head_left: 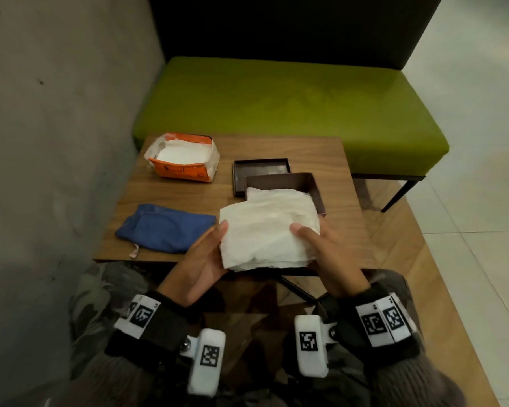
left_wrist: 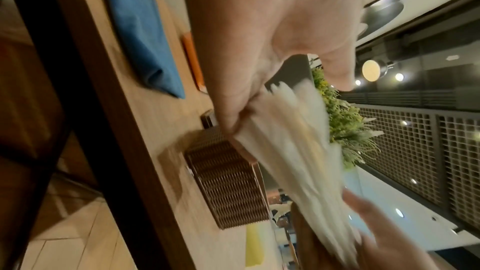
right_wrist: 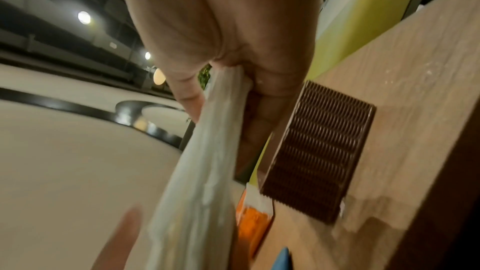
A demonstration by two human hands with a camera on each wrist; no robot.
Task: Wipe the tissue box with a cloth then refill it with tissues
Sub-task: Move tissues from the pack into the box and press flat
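Here, fingers of both hands pinch the tissue stack (head_left: pixel 265 233) beside the tissue box (head_left: pixel 312 186).

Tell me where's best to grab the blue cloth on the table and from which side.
Probably pinch the blue cloth at its bunched right edge, coming from above with the left hand; it lies flat and folded, so only a raised fold offers purchase.

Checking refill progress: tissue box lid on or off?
Off. The lid lies on the table behind the open tissue box, which already holds some tissues.
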